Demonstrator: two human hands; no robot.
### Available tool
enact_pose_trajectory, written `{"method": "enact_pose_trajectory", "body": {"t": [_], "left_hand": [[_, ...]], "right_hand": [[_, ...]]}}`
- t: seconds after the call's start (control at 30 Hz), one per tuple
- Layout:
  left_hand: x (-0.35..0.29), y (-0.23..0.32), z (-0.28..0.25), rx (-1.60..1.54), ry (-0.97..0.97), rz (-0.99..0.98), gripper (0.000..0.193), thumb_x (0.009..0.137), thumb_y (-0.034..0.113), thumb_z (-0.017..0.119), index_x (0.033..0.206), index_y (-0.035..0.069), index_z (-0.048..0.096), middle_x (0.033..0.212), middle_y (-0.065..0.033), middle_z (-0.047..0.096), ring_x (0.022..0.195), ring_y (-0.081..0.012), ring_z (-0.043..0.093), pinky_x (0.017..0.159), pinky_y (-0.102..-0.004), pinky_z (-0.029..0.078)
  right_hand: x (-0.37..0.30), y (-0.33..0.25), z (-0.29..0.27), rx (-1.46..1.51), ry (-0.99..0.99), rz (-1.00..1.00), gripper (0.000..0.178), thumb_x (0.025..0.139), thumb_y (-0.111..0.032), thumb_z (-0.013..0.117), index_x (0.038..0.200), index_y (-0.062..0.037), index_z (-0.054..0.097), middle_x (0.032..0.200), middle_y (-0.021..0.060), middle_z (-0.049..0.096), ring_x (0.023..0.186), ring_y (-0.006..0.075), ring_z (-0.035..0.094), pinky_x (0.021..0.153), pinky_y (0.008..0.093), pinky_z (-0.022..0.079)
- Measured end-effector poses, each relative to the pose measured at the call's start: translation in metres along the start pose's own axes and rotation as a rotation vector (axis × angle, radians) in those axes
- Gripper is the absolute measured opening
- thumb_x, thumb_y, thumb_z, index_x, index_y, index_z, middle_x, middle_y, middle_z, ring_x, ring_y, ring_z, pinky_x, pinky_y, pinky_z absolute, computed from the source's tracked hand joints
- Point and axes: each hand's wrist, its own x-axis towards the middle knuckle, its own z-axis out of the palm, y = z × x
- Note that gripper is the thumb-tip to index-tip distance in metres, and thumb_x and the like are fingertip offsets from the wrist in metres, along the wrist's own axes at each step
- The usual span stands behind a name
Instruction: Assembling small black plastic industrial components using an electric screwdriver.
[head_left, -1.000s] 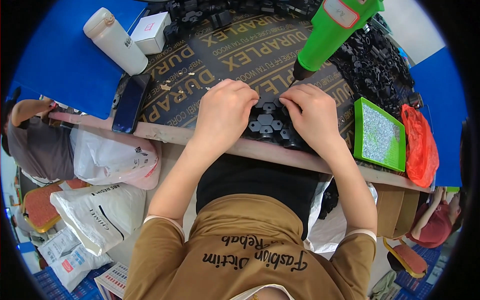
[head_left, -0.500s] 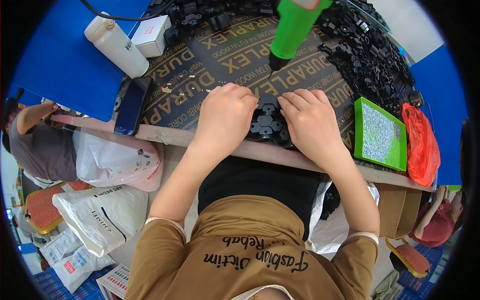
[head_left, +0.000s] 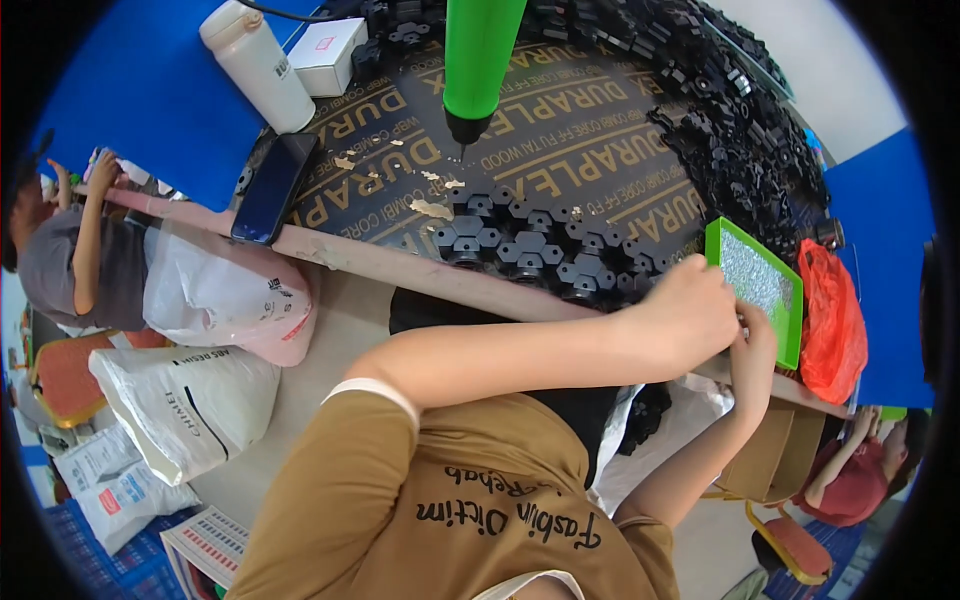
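My left hand (head_left: 688, 312) reaches across to the right, its fingers curled beside the left wall of a green tray (head_left: 712, 240). In the tray lies a heap of tiny silvery pieces (head_left: 752, 268), too small to make out singly. Against it, at the tray's near-left edge, is my right hand (head_left: 757, 350), its fingers bent inward and partly hidden. Whatever either hand pinches does not show. Several black six-sided plastic parts (head_left: 530, 250) with small tabs stand in a cluster along the near table edge, left of my hands. A green electric screwdriver (head_left: 478, 60) hangs tip-down above the table beyond them.
Loose black parts (head_left: 745, 130) are heaped at the far right. A red plastic bag (head_left: 832, 325) lies beside the tray. At left are a phone (head_left: 276, 188), a white bottle (head_left: 258, 70) and a white box (head_left: 330, 58). Filled sacks (head_left: 190, 405) stand below; other people sit on both sides.
Both hands have left the black parts and moved right to the green tray, the left forearm now crossing my front. The cluster of black parts is uncovered. The whole view has shifted somewhat.
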Motion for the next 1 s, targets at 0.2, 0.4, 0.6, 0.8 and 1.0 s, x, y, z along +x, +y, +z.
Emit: {"method": "enact_pose_trajectory", "body": {"t": [0.2,0.4,0.6,0.8,1.0], "left_hand": [[0.057,0.013,0.049,0.097,-0.129,-0.062,0.013,0.07,0.019,0.067,0.081,0.013,0.073,0.087,-0.0029,0.068,0.088,-0.0194,0.059,0.082,-0.0353,0.036],[0.084,0.024,0.053,0.158,-0.382,-0.044,0.016,0.075,0.022,0.066,0.087,0.016,0.075,0.093,-0.0014,0.07,0.095,-0.0213,0.061,0.087,-0.0364,0.035],[0.086,0.019,0.071,0.027,-0.29,-0.088,0.015,0.076,0.021,0.064,0.086,0.015,0.074,0.088,-0.0017,0.071,0.088,-0.021,0.064,0.083,-0.0368,0.039],[0.087,0.01,0.075,-0.059,-0.303,-0.108,0.019,0.078,0.024,0.064,0.092,0.017,0.074,0.095,-0.0025,0.071,0.095,-0.02,0.065,0.083,-0.0399,0.041],[0.074,0.012,0.062,-0.11,-0.045,-0.082,0.013,0.074,0.019,0.063,0.08,0.012,0.072,0.086,-0.0061,0.068,0.087,-0.0215,0.063,0.076,-0.0364,0.045]], "right_hand": [[0.006,0.0,0.002,0.029,-0.005,0.027,0.02,0.081,-0.004,0.053,0.095,0.0075,0.062,0.09,0.0252,0.064,0.082,0.0382,0.062,0.073,0.0422,0.046],[0.003,0.018,0.006,0.057,0.031,0.064,0.018,0.081,-0.007,0.056,0.091,0.0073,0.062,0.085,0.0245,0.066,0.075,0.0261,0.064,0.066,0.04,0.047],[0.001,0.021,0.014,0.194,0.175,0.14,0.017,0.082,-0.005,0.056,0.094,0.0073,0.061,0.085,0.0204,0.067,0.076,0.0189,0.061,0.07,0.0341,0.047],[0.0,0.02,0.016,0.155,0.211,0.173,0.019,0.084,-0.006,0.056,0.098,0.0061,0.061,0.086,0.02,0.067,0.078,0.0191,0.061,0.073,0.0337,0.047],[-0.002,0.023,0.025,0.153,0.31,0.089,0.022,0.084,-0.004,0.056,0.103,0.0043,0.061,0.095,0.0191,0.067,0.083,0.0219,0.062,0.076,0.0339,0.048]]}}
